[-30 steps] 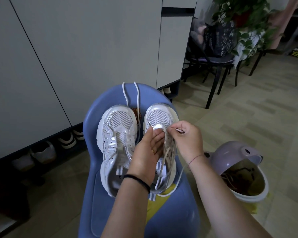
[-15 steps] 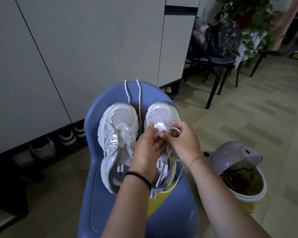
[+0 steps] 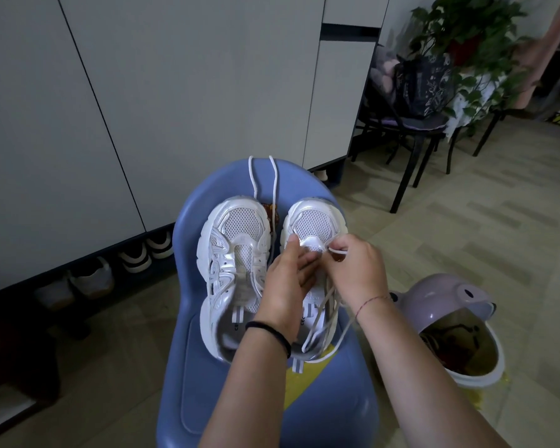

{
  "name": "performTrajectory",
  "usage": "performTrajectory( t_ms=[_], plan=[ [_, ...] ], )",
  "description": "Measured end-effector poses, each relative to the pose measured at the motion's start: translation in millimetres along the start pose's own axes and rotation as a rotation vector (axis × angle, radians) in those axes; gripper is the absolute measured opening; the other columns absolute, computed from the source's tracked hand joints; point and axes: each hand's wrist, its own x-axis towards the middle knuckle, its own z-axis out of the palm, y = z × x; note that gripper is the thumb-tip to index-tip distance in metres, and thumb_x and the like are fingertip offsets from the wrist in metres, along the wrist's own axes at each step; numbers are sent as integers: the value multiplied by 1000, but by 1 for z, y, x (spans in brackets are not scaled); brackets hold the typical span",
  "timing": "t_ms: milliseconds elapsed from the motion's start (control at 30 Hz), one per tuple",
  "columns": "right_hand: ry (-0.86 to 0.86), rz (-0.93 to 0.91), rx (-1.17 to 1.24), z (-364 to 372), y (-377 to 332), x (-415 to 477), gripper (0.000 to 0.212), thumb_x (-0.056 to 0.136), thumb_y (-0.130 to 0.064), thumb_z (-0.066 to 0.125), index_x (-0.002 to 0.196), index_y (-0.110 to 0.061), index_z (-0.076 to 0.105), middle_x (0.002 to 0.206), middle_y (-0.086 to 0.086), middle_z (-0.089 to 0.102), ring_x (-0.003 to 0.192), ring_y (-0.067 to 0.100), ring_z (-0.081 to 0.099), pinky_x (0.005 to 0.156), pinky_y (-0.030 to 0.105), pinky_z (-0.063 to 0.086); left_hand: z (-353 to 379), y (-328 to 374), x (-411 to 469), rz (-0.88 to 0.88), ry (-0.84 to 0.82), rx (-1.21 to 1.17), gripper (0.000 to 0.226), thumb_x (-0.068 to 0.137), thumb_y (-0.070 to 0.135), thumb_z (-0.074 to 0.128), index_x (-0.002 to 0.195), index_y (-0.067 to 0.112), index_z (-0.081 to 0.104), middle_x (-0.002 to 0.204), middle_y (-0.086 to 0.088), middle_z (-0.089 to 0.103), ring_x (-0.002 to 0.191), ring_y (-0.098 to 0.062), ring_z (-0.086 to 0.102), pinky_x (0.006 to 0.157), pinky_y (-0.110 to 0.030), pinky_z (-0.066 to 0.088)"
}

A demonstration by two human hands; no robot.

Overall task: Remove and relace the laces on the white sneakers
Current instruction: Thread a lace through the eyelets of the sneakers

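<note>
Sneakers (image 3: 236,250) sit side by side on a blue chair (image 3: 204,367) — the left hand (image 3: 285,286) rests straight fingers (image 3: 304,264) on the right-side one, the right hand (image 3: 358,273) pinches its lace (image 3: 338,251) near the toe.

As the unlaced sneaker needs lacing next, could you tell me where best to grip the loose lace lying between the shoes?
Pinch the loose lace from above, where both strands lie bare on the back of the blue chair, beyond the toes. Lower down it runs tight beside the unlaced sneaker, so fingers would probably not fit round it there.
</note>
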Motion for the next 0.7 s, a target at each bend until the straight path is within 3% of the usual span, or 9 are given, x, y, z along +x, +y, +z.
performTrajectory(
  t_ms=[133, 300, 433, 567, 600, 700],
  plan=[
    [-42, -27, 31, -3, 2, 2, 8, 84, -13, 66, 90, -12, 71, 88, 2, 71, 82, 17, 64, 68, 20, 40, -2, 0, -1, 15, -9, 51, 38, 103, 36, 41, 118, 5, 58, 120, -14, 64, 115, -22, 61, 107, -34, 42],
    [-32, -54, 139, -5, 6, 1, 6, 82, -3, 66, 81, -7, 70, 75, 0, 65, 72, 13, 59, 59, 4, 38, -2, -5, 2, -13, -61, 166, 33, 104, 34, 36, 97, 16, 63, 115, -8, 66, 116, -21, 61, 104, -33, 44],
    [-34, -48, 208, -5, 9, 2, 6, 81, -4, 68, 82, -8, 72, 75, -1, 67, 72, 11, 61, 61, 1, 39, -1, -6, 3, -29, -93, 145, 38, 105, 34, 35, 111, 11, 64, 117, -6, 67, 115, -16, 60, 105, -30, 43],
    [-66, -31, 233, -5, 11, 5, 6, 81, -6, 69, 83, -11, 71, 78, -1, 68, 76, 12, 64, 64, 6, 43, 7, -18, 6, 16, -86, 74, 34, 104, 22, 38, 91, 14, 68, 79, 8, 75, 81, -1, 68, 67, -10, 51],
    [-72, -35, 225, -6, 11, 6, 7, 81, -5, 69, 82, -12, 71, 77, -1, 68, 75, 12, 63, 64, 5, 43, 8, -21, 6, 19, -69, 63, 33, 104, 21, 39, 94, 12, 69, 82, 6, 75, 81, -2, 69, 67, -11, 51],
    [-98, -49, 185, -9, 12, 7, 10, 81, -5, 67, 81, -14, 69, 76, -2, 66, 71, 9, 61, 61, 4, 42, 13, -31, 10, 13, -10, 30, 34, 102, 26, 42, 118, 7, 65, 111, -7, 72, 107, -14, 67, 98, -30, 50]
  ],
)
